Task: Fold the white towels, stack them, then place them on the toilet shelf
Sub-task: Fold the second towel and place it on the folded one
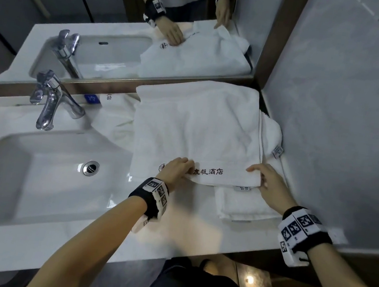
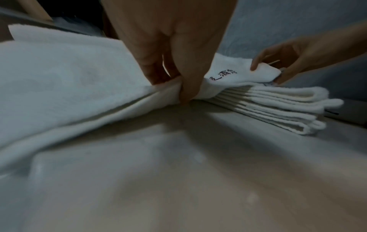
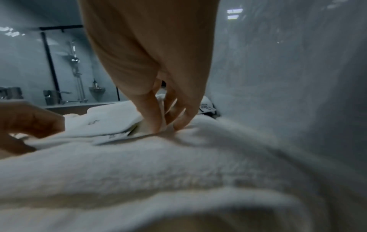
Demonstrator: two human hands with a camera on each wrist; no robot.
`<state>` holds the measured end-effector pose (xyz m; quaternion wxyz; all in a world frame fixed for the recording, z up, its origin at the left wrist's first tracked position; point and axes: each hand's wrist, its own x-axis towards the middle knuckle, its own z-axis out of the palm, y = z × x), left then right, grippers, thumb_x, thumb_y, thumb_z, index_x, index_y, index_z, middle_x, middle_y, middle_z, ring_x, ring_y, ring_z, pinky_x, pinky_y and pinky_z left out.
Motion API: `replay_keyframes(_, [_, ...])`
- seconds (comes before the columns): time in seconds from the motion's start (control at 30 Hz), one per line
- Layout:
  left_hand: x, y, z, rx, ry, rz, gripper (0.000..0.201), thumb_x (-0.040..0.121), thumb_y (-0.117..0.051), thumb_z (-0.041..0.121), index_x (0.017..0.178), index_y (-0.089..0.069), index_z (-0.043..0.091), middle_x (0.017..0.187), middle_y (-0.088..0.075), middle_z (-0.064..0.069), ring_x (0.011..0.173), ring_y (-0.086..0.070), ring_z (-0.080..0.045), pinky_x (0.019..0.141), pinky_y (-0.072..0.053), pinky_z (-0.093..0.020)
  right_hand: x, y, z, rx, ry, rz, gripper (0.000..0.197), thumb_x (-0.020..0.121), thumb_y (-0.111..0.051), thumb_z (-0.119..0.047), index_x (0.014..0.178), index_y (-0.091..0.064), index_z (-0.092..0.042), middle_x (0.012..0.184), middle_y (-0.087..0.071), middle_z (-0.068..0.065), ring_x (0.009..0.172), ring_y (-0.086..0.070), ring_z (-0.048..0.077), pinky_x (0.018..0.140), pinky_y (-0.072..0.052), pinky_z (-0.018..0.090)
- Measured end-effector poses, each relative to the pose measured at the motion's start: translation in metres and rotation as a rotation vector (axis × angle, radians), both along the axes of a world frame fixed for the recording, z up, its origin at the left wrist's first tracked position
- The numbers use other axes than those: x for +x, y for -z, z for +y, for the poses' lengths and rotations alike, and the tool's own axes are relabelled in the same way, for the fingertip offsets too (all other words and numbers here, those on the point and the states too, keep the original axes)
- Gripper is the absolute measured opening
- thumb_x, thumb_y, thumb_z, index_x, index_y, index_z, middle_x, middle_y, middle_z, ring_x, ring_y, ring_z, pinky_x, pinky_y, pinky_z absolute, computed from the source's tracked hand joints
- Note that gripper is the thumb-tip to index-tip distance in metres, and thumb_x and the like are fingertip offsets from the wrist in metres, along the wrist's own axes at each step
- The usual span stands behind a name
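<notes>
A large white towel (image 1: 198,130) with dark embroidered lettering lies spread on the vanity counter (image 1: 178,230), reaching back to the mirror. My left hand (image 1: 180,166) pinches its near edge beside the lettering, thumb under and fingers on top, as the left wrist view shows (image 2: 184,87). My right hand (image 1: 264,179) grips the near right corner (image 2: 264,70) of the same towel. Under that corner sits a folded white towel (image 1: 243,205), whose layered edges (image 2: 278,109) show in the left wrist view. In the right wrist view my fingers (image 3: 157,113) dig into the towel edge.
A white sink basin (image 1: 38,175) with a chrome tap (image 1: 52,100) takes up the counter's left. The mirror (image 1: 129,11) runs along the back and a grey wall (image 1: 347,117) closes the right side. More crumpled white cloth (image 1: 119,113) lies behind the spread towel.
</notes>
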<state>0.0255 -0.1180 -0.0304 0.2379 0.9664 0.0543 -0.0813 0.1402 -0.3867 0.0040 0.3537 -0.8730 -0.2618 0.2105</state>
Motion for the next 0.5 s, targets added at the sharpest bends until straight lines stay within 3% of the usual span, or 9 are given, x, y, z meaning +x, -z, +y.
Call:
replay_keyframes(0.13, [0.004,-0.013,0.012,-0.161,-0.103,-0.029,0.03,0.066,-0.047,-0.01,0.084,-0.061,0.009,0.078,-0.055,0.002,0.075,-0.051,-0.019,0.063,-0.034,-0.019,0.011,-0.008,0.002,-0.155,-0.184,-0.131,0.053,0.076,-0.062,0.015,0.118,-0.057,-0.018,0.112,-0.055,0.003,0.105,-0.049,0.021,0.092,-0.043,0.033])
replay_keyframes(0.23, [0.008,-0.021,0.02,-0.21,-0.164,-0.092,0.029,0.062,-0.045,-0.011,0.078,-0.06,0.008,0.065,-0.045,0.011,0.067,-0.045,-0.02,0.058,-0.029,-0.019,0.015,-0.012,0.006,-0.213,-0.231,-0.221,0.047,0.074,-0.071,0.006,0.113,-0.059,-0.017,0.104,-0.05,0.002,0.102,-0.046,0.022,0.087,-0.045,0.037])
replay_keyframes(0.3, [0.01,-0.025,0.021,-0.181,-0.14,-0.106,0.026,0.065,-0.049,-0.012,0.08,-0.061,0.007,0.071,-0.048,0.004,0.071,-0.044,-0.02,0.061,-0.029,-0.023,0.016,-0.014,0.01,-0.148,-0.184,-0.333,0.037,0.071,-0.075,0.003,0.102,-0.065,-0.014,0.098,-0.046,0.003,0.099,-0.045,0.025,0.085,-0.043,0.035])
replay_keyframes(0.4, [0.009,-0.024,0.023,-0.199,-0.148,-0.142,0.015,0.075,-0.057,-0.008,0.086,-0.061,0.002,0.089,-0.058,-0.012,0.081,-0.05,-0.022,0.069,-0.035,-0.025,0.021,-0.017,0.016,-0.058,-0.115,-0.451,0.031,0.063,-0.078,0.005,0.089,-0.07,-0.01,0.107,-0.051,0.01,0.1,-0.046,0.029,0.09,-0.041,0.036])
replay_keyframes(0.5, [0.006,-0.023,0.029,-0.288,-0.21,-0.157,0.013,0.083,-0.064,0.005,0.094,-0.06,-0.001,0.09,-0.068,-0.015,0.082,-0.061,-0.028,0.07,-0.042,-0.03,0.028,-0.02,0.024,0.042,-0.111,-0.325,0.021,0.066,-0.08,0.002,0.082,-0.067,-0.003,0.107,-0.058,0.013,0.101,-0.052,0.033,0.091,-0.041,0.043])
